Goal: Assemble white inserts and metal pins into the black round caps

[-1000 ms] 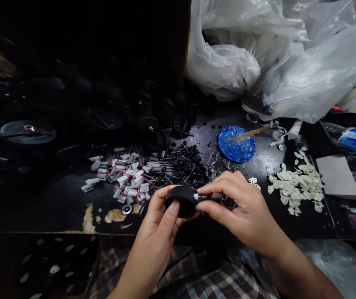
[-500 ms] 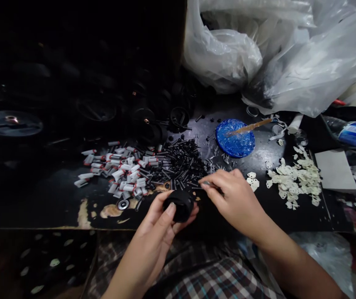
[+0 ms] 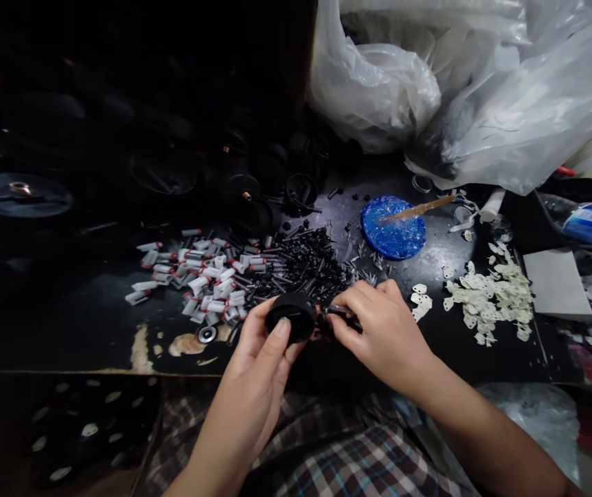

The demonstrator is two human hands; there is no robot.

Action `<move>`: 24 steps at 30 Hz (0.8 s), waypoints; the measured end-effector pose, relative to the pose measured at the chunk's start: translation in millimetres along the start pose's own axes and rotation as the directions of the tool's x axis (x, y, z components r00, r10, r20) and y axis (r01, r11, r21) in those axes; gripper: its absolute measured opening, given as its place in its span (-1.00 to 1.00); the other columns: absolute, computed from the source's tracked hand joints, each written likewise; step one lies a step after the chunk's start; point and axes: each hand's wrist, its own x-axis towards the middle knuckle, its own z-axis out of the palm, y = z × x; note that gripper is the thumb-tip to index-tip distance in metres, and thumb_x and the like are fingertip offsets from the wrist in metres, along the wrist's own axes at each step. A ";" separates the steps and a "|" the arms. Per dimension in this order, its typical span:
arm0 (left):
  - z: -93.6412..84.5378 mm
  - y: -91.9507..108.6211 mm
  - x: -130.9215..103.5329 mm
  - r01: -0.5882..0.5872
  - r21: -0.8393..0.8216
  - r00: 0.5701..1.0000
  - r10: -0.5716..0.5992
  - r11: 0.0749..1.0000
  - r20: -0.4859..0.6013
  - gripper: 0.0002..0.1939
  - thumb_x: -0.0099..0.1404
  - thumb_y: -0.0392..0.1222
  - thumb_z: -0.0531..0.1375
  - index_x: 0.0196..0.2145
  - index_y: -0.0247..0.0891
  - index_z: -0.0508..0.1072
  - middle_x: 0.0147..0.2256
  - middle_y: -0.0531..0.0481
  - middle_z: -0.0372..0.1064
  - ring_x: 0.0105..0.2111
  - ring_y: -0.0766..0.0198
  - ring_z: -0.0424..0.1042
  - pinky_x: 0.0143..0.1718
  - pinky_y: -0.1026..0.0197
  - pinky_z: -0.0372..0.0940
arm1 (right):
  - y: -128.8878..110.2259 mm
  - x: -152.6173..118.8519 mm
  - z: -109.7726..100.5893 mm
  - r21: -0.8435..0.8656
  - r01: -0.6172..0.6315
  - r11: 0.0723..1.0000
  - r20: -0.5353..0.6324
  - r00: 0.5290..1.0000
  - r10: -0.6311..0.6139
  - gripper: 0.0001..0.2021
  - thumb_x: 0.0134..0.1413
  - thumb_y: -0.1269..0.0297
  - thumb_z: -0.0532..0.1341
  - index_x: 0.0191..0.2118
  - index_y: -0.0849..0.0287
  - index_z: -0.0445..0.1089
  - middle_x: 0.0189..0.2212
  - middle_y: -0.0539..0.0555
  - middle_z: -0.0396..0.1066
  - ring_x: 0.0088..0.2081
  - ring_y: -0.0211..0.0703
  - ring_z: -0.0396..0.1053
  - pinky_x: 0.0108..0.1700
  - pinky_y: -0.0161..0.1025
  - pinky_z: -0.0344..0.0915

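Note:
My left hand (image 3: 262, 362) is closed around a round black plastic housing (image 3: 292, 314), its thumb over the rim and its open side tilted toward me. Right of it, my right hand (image 3: 379, 321) pinches a small dark slender part (image 3: 342, 312), whose kind I cannot make out. That part's tip is close to the housing's right side; whether they touch is unclear. Just beyond both hands lies a heap of black springs and small pins (image 3: 306, 266). To its left are many grey plastic sleeves with red ends (image 3: 213, 279).
A blue lid of clear grease (image 3: 392, 231) holds a wooden stick (image 3: 423, 207). Cream-coloured plates (image 3: 497, 293) are piled at right, near a white box (image 3: 555, 283). Plastic bags (image 3: 482, 103) fill the back right. A metal ring (image 3: 207, 334) lies near the table's front edge.
The black housing has come up slightly and tilted in my left hand. My right hand has brought the slender part from the spring heap to the housing's right side.

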 end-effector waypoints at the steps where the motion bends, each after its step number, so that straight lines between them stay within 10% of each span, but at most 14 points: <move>1: 1.6 0.0 -0.1 0.006 0.014 1.000 -0.006 1.000 -0.001 -0.72 0.29 -0.12 0.23 -0.04 -0.08 0.41 -0.03 0.00 0.44 0.05 0.15 0.37 0.07 0.13 0.30 | -1.2 -1.1 -0.9 0.058 0.001 0.998 -0.010 1.000 -0.001 -0.90 0.19 0.33 0.20 -0.34 0.19 0.39 -0.39 0.01 0.43 -0.37 -0.18 0.32 -0.22 -0.17 -0.01; 13: 10.5 -1.5 -1.1 0.035 -0.132 0.999 -0.034 0.991 0.015 -0.87 0.30 -0.19 0.23 -0.17 -0.12 0.48 -0.12 0.00 0.50 -0.13 0.20 0.49 -0.08 0.11 0.44 | -6.5 -7.9 -3.9 0.460 -0.019 0.887 -0.118 0.990 0.082 -0.97 0.14 0.36 0.24 -0.29 0.14 0.36 -0.36 -0.02 0.42 -0.31 -0.20 0.33 -0.20 -0.22 0.12; 24: 13.4 -4.7 -3.4 0.089 -0.240 0.995 -0.098 0.967 -0.025 -0.91 0.29 -0.22 0.23 -0.24 -0.11 0.54 -0.20 0.03 0.55 -0.21 0.25 0.54 -0.12 0.22 0.44 | -7.0 -13.6 3.4 0.264 0.140 0.954 -0.309 0.949 -0.054 -0.92 0.21 0.32 0.22 -0.19 0.16 0.43 -0.30 0.04 0.50 -0.25 -0.18 0.42 -0.13 -0.12 0.12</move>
